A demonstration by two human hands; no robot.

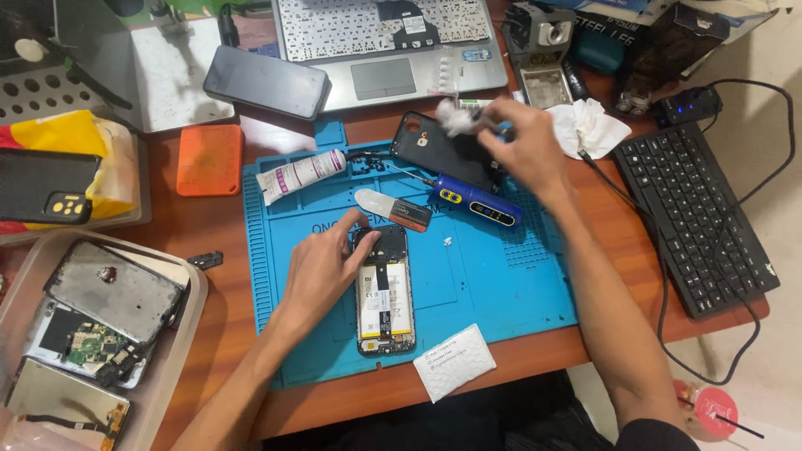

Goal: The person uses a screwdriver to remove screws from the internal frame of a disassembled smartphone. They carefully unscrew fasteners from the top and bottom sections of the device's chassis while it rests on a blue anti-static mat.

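An opened smartphone (385,292) lies back-up on the blue repair mat (468,276), its battery and boards exposed. My left hand (322,267) rests on the phone's upper left corner, fingers curled on its edge. My right hand (518,142) is raised over the mat's far edge, pinching a white wad (455,117) that looks like cotton or tissue; it is motion-blurred. Under that hand lies a black phone back cover (434,146). A blue electric screwdriver (476,200) lies between the cover and the phone.
A white tube (299,175), a plastic pry card (393,209) and a white packet (455,362) lie on the mat. A laptop (384,50), dark phone (266,81), orange pad (210,159), black keyboard (693,221) and a tray of phone parts (92,334) surround it.
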